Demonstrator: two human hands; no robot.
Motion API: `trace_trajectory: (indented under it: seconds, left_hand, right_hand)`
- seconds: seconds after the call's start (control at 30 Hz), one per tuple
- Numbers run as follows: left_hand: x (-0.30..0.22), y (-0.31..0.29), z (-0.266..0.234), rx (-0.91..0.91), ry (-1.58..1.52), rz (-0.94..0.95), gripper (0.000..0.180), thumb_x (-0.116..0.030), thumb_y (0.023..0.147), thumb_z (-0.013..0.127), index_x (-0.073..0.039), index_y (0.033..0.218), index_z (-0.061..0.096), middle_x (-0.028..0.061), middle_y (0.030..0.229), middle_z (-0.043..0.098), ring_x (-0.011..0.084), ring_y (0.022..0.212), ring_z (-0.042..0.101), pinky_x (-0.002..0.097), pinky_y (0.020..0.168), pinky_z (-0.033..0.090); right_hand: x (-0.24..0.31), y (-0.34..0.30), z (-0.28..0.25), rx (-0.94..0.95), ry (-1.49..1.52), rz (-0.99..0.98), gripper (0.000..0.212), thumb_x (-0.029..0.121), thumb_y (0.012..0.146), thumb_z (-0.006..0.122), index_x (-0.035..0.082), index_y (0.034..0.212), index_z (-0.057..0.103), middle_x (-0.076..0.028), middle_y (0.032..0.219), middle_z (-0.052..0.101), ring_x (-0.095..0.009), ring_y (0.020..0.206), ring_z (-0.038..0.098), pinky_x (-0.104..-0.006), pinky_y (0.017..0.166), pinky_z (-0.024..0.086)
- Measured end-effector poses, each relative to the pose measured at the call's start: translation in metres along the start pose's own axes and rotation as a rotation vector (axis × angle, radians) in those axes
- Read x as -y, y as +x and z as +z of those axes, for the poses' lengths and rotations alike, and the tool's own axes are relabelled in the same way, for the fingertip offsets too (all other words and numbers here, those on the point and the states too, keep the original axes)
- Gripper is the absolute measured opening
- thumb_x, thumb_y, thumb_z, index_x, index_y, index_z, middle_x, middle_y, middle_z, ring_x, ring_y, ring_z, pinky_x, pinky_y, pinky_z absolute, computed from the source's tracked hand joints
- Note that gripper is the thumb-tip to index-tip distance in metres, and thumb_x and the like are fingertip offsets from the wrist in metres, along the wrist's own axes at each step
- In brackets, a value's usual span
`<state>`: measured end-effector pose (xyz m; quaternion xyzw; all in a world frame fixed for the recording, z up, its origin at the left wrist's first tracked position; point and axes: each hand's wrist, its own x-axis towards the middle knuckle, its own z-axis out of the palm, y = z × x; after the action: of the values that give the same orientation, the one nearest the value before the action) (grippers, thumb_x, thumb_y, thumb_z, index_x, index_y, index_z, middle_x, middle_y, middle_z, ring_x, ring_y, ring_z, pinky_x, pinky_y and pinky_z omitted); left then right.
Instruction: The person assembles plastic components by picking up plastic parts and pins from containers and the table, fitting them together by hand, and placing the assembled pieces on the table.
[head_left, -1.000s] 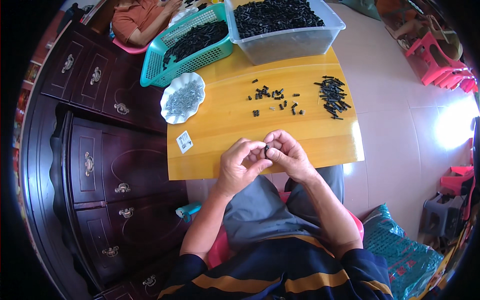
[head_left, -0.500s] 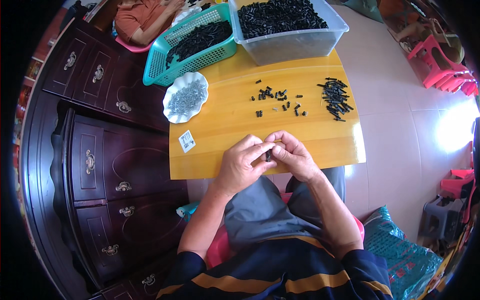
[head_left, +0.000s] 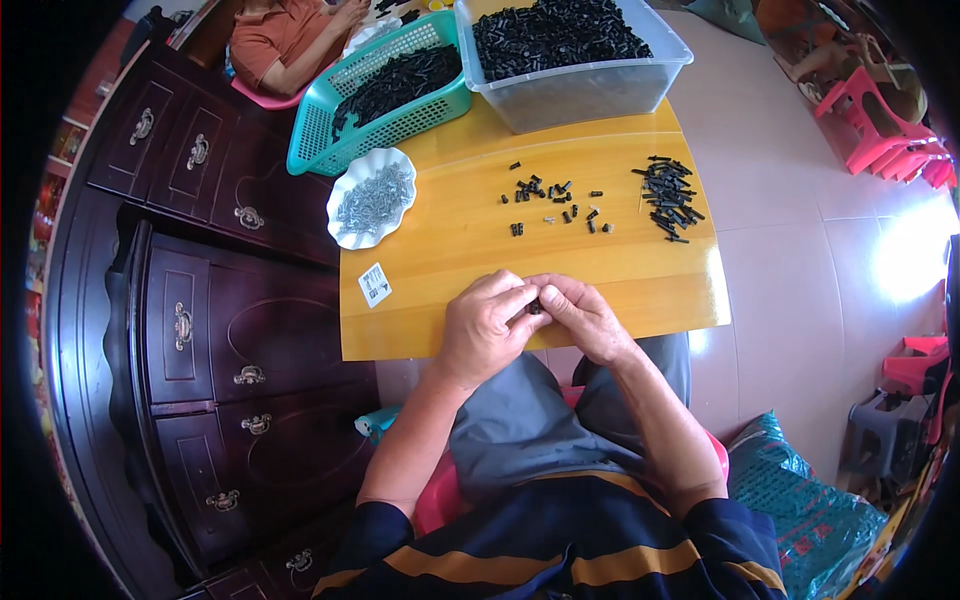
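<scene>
Over the near edge of the yellow wooden table (head_left: pixel 450 260), my two hands meet fingertip to fingertip. A small black plastic part (head_left: pixel 535 307) shows between them, mostly covered by fingers. My left hand (head_left: pixel 485 325) is closed on it from one side, and my right hand (head_left: pixel 585 318) pinches it from the other, thumb on top. Beyond my hands lie several loose short black pieces (head_left: pixel 530 187) with a few small clear bits among them. To their right is a pile of longer black stick-like parts (head_left: pixel 668 198).
A white scalloped dish (head_left: pixel 345 232) of small clear pieces stands at left, near a white printed label (head_left: pixel 374 284). Behind are a green basket (head_left: pixel 400 125) and a clear bin (head_left: pixel 590 95), both of black parts. A person (head_left: pixel 285 50) sits beyond; dark drawers (head_left: pixel 260 310) line the left.
The black part has tipped and sunk deeper between my fingers, showing less of its length. My right fingers have curled in closer around it.
</scene>
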<state>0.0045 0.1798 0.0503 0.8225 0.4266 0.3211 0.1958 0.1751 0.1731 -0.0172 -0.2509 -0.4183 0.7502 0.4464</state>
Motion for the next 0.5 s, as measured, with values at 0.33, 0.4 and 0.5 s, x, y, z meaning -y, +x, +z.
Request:
trace_trajectory:
  seconds: [0.33, 0.4, 0.5]
  left_hand:
    - [-0.0042, 0.0014, 0.002, 0.022, -0.082, -0.095, 0.031, -0.008, 0.069, 0.083, -0.003, 0.096, 0.07, 0.0095, 0.085, 0.063, 0.028, 0.074, 0.064, 0.0374, 0.065, 0.053]
    - [-0.004, 0.0018, 0.0018, 0.024, -0.081, -0.1, 0.031, -0.009, 0.069, 0.083, -0.002, 0.096, 0.07, 0.0097, 0.085, 0.063, 0.0276, 0.072, 0.063, 0.0372, 0.064, 0.053]
    - [-0.004, 0.0043, -0.0006, 0.016, -0.029, -0.023, 0.03, -0.008, 0.069, 0.083, -0.003, 0.096, 0.07, 0.0096, 0.084, 0.063, 0.0278, 0.073, 0.064, 0.0374, 0.065, 0.053]
  right_hand:
    - [0.0007, -0.001, -0.0024, -0.012, 0.021, -0.012, 0.04, 0.031, 0.106, 0.049, 0.0, 0.129, 0.058, -0.006, 0.114, 0.065, -0.013, 0.108, 0.06, -0.0289, 0.097, 0.047]
    - [0.0005, -0.001, -0.0011, -0.021, 0.03, -0.008, 0.04, 0.031, 0.106, 0.048, 0.0, 0.129, 0.058, -0.006, 0.114, 0.065, -0.013, 0.107, 0.06, -0.0289, 0.097, 0.047]
    - [-0.0009, -0.0017, -0.0002, -0.04, 0.034, -0.007, 0.04, 0.031, 0.106, 0.048, 0.0, 0.13, 0.057, -0.006, 0.115, 0.065, -0.013, 0.107, 0.06, -0.029, 0.097, 0.047]
